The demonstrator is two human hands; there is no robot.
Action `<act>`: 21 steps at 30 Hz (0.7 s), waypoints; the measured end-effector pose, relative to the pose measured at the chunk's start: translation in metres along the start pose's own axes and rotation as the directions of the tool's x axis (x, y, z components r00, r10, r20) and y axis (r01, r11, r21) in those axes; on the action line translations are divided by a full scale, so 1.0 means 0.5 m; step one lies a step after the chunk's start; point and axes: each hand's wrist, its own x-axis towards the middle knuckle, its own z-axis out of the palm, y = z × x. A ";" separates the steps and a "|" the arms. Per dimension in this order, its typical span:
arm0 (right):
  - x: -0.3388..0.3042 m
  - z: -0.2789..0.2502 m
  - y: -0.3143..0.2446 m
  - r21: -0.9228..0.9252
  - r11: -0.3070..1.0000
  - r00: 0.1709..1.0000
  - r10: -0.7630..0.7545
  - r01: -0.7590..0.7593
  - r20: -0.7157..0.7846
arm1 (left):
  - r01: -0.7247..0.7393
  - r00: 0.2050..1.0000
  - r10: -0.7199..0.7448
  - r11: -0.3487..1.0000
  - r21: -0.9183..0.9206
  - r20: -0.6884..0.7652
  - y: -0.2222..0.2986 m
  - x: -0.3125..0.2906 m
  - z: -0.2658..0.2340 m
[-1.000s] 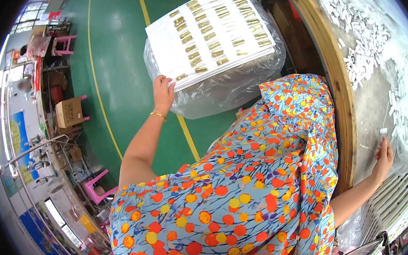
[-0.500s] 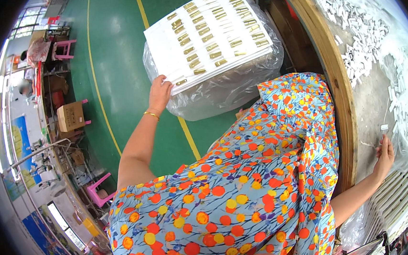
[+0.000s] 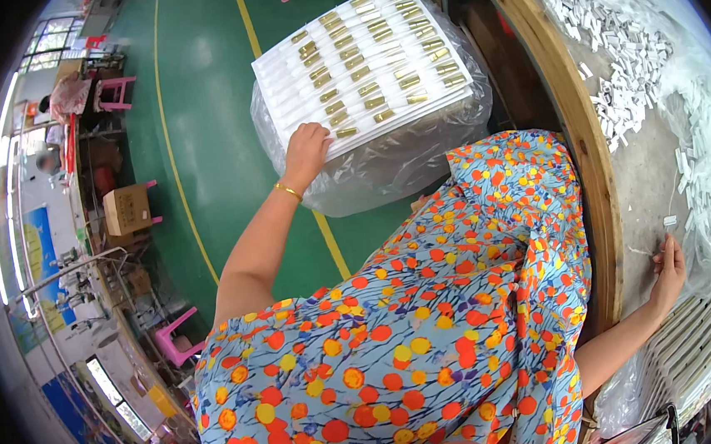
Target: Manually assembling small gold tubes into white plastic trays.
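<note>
My left hand (image 3: 308,150) is closed at the near left corner of a white tray (image 3: 283,102), its fingertips bent down onto the edge. Whatever they pinch is hidden. Rows of small gold-coloured metal pieces (image 3: 374,103) lie on the tray. On the right, my right hand (image 3: 670,271) is over the worktable (image 3: 640,174), thumb and fingers pinched together on a thin pale cord (image 3: 640,250). A small white rectangular piece (image 3: 670,220) sits just beyond those fingertips, with the cord running up from it.
A plastic-wrapped bundle (image 3: 377,177) supports the tray. Many loose white pieces (image 3: 632,75) are heaped at the worktable's far end, beside clear plastic sheeting (image 3: 702,111). A wooden rim (image 3: 593,161) edges the table. Pink stools (image 3: 179,336) and a cardboard box (image 3: 127,210) stand left; a person (image 3: 70,96) sits farther off.
My left hand has moved right and slightly up along the tray's near edge, and now covers the corner where a gold piece showed. My right hand has hardly moved.
</note>
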 end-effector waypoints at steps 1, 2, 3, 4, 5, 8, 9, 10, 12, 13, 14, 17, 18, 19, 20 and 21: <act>0.000 0.000 0.000 -0.001 1.000 1.000 0.001 -0.001 0.000 | 0.000 1.000 0.000 1.000 0.000 0.001 0.007 0.004 -0.003; 0.000 0.002 -0.002 0.008 1.000 1.000 -0.008 0.008 0.013 | -0.022 0.999 0.022 1.000 0.005 -0.026 0.017 0.011 -0.009; -0.001 0.002 -0.002 0.016 1.000 1.000 -0.017 0.016 0.026 | -0.044 0.998 0.044 0.999 0.010 -0.053 0.024 0.013 -0.011; 0.000 0.003 -0.002 0.017 1.000 1.000 -0.018 0.017 0.025 | -0.044 0.998 0.045 0.999 0.010 -0.054 0.023 0.016 -0.012; 0.002 0.003 -0.001 0.007 1.000 0.999 -0.022 0.022 0.029 | -0.067 0.998 0.067 0.997 0.043 -0.006 0.020 0.018 -0.012; 0.005 0.001 0.004 -0.007 1.000 0.999 -0.021 0.021 0.026 | -0.131 0.991 0.129 0.986 0.103 0.030 0.003 0.022 -0.004; 0.006 0.001 0.005 -0.011 1.000 1.000 -0.014 0.015 0.020 | -0.170 0.985 0.169 0.977 0.131 0.020 -0.003 0.021 -0.001; 0.005 0.001 0.005 -0.012 1.000 1.000 -0.013 0.014 0.020 | -0.171 0.985 0.170 0.977 0.131 0.021 0.000 0.023 -0.004; 0.004 0.004 0.005 -0.004 1.000 0.999 -0.020 0.020 0.028 | -0.138 0.990 0.134 0.985 0.107 0.043 0.007 0.028 -0.011; 0.005 0.004 0.005 -0.005 1.000 0.999 -0.019 0.019 0.027 | -0.139 0.990 0.135 0.985 0.106 0.044 0.007 0.027 -0.013; 0.006 0.005 0.005 -0.009 1.000 1.000 -0.017 0.018 0.026 | -0.077 0.997 0.077 0.996 0.052 -0.003 0.007 0.021 -0.018; 0.004 0.007 0.002 -0.030 1.000 1.000 -0.007 0.007 0.008 | 0.003 1.000 -0.004 1.000 -0.027 -0.018 0.008 0.000 -0.029; 0.003 0.008 0.001 -0.047 0.999 1.000 0.001 -0.001 -0.012 | 0.021 1.000 -0.021 0.999 -0.048 0.010 0.008 -0.003 -0.030; 0.003 0.007 0.001 -0.048 0.999 1.000 0.002 -0.003 -0.010 | 0.023 1.000 -0.023 0.999 -0.048 0.012 0.008 -0.007 -0.028; 0.006 0.006 0.003 -0.041 0.999 1.000 -0.004 0.005 0.001 | 0.021 1.000 -0.022 0.999 -0.040 -0.012 0.007 -0.009 -0.021; 0.007 0.005 0.004 -0.033 0.999 1.000 -0.012 0.012 0.012 | 0.019 0.999 -0.020 0.999 -0.032 -0.036 0.005 -0.011 -0.015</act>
